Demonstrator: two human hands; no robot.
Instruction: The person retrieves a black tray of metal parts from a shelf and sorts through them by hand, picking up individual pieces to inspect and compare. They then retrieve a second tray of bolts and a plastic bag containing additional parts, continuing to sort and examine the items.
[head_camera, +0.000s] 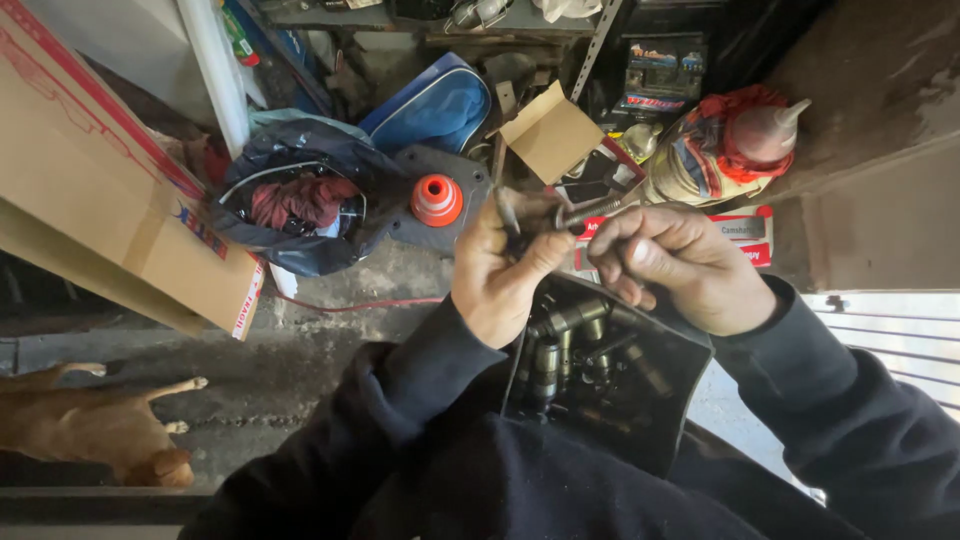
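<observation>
Left hand (500, 268) and right hand (680, 265) pinch a slim metal bolt (590, 210) between them; likely stiff, heavy, greasy—grip shank ends. Black tray (690, 345) of parts at 6 o'clock.

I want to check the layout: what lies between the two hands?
In the head view, a thin metal tool spans from the left hand to the right hand.

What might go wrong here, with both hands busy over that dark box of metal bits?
The small metal part pinched between the left hand and right hand might slip and fall past the dark tray of metal cylinders to the cluttered floor. The tray seems to rest on the lap, so it could tip. The dog lying nearby might get hit.
</observation>
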